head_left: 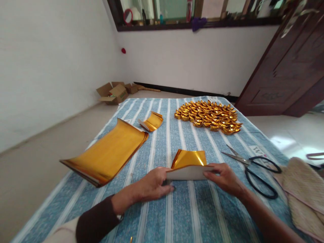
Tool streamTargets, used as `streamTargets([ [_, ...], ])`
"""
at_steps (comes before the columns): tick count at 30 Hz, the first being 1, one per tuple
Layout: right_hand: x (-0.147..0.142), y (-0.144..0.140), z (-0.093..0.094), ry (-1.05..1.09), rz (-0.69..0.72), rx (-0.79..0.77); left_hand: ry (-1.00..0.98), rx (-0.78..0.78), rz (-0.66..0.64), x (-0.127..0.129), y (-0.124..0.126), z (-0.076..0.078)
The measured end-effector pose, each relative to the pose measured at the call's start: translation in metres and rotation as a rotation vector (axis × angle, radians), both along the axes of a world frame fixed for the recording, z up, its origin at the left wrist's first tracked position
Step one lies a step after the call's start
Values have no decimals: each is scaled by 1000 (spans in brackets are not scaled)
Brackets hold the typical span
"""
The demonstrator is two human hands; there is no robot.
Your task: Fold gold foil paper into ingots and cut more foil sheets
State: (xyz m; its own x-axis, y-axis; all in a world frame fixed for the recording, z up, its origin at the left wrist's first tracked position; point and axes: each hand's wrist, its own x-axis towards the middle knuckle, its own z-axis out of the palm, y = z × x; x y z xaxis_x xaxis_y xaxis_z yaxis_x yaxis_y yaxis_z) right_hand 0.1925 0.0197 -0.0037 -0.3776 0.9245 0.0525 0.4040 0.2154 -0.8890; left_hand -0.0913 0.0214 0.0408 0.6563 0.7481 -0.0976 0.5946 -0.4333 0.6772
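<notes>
Nearest the camera, the left hand (152, 185) and the right hand (224, 179) hold a folded gold foil sheet (189, 164) between them, low over the blue striped surface (187, 216). The left fingers (165, 173) are closed on the sheet's left end, the right fingers (209, 173) on its right end; the white underside faces the person and the gold flap rises behind, so the sheet spans the gap between the two hands at fingertip level. The fold looks only lightly held: an uneven pull from either side could skew the crease or tear the thin foil, and a loosened pinch would likely let the flap spring open.

Just right of the right hand lie black-handled scissors (253, 167), blades pointing away; a careless sweep of the wrist could catch them. To the left rests a curled stack of gold sheets (106, 153), and beyond it a smaller curled gold piece (152, 121). Farthest away sits a pile of folded gold ingots (209, 116).
</notes>
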Motion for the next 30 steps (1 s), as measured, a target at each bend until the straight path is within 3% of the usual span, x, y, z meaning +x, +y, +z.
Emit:
streamTargets([
  [3,-11,12,-5,74,-145,-147,-60,-168,161,5,9,-10],
  [5,-16,18,-10,80,-198,-162,-107,-206,289,9,16,-19],
  [10,-21,26,-20,-105,-313,11,-260,-277,434,17,26,-37],
  [14,-24,24,-22,-230,-400,101,-217,-214,577,21,26,-39],
  [21,-27,17,-28,-335,-490,152,-67,-47,567,29,27,-30],
  [30,-28,18,-28,-384,-513,221,101,103,526,33,31,-37],
])
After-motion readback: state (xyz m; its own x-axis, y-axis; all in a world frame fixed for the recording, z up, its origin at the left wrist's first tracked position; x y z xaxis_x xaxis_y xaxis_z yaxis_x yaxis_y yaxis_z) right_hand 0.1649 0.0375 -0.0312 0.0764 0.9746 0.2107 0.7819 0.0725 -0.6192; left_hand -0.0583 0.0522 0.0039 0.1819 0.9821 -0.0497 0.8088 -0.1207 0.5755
